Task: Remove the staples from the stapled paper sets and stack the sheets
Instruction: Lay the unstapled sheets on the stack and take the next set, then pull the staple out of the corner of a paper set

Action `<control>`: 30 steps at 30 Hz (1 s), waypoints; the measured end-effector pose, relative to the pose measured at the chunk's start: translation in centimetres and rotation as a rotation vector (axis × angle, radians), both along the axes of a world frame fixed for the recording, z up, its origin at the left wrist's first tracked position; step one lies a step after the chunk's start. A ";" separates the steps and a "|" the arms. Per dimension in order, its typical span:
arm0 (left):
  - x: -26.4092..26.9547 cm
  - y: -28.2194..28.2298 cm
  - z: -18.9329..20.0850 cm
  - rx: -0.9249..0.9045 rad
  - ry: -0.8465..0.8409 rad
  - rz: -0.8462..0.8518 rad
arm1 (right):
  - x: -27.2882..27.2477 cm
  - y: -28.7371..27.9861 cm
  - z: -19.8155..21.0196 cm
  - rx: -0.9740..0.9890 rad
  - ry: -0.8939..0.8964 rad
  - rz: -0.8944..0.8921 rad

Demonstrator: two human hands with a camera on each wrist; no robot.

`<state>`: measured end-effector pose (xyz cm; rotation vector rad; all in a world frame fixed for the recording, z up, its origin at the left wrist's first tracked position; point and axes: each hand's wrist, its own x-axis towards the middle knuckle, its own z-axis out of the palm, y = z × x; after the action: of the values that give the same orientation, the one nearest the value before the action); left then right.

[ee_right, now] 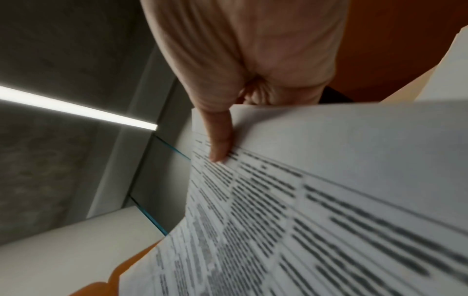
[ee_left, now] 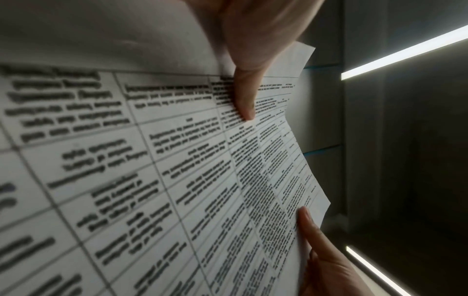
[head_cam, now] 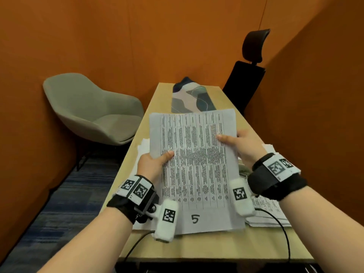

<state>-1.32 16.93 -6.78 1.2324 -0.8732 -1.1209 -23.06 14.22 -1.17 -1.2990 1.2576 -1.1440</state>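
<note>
A: Where was the paper set (head_cam: 194,170)?

B: Up off the table (head_cam: 197,247), between both hands, printed table facing the person, a handwritten 5 at its near end. The left hand (head_cam: 151,166) pinched its left edge, thumb on the print and fingers behind. The right hand (head_cam: 244,144) pinched the right edge the same way.

A: Why held like that?

B: My guess: to square the sheets or look the set over before it went onto a pile. More printed sheets (head_cam: 267,211) lay on the table at the right, and others (head_cam: 142,146) showed beneath on the left.

A: Any staple?

B: None that I could make out. The wrist views were blurred, the print was unreadable, and the hands hid part of each side edge. How many sheets were in the grip, I couldn't tell either. Beyond lay a patterned mat (head_cam: 192,97), a grey chair (head_cam: 94,111) and a black chair (head_cam: 246,75).
</note>
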 end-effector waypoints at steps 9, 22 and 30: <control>1.3 -1.0 5.9 -0.296 0.053 0.137 | 0.5 0.6 1.3 0.020 0.098 0.238; -1.0 -0.6 8.4 -0.496 -1.404 0.179 | 5.7 -1.1 6.5 -0.653 1.710 -0.050; 0.6 -2.1 6.1 -0.276 -1.037 0.137 | 4.9 -1.7 4.0 -0.979 0.954 -0.755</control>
<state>-0.67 14.82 -0.73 1.5992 -1.6067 -0.1596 -18.12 12.51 2.86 -2.3720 2.1040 -1.9046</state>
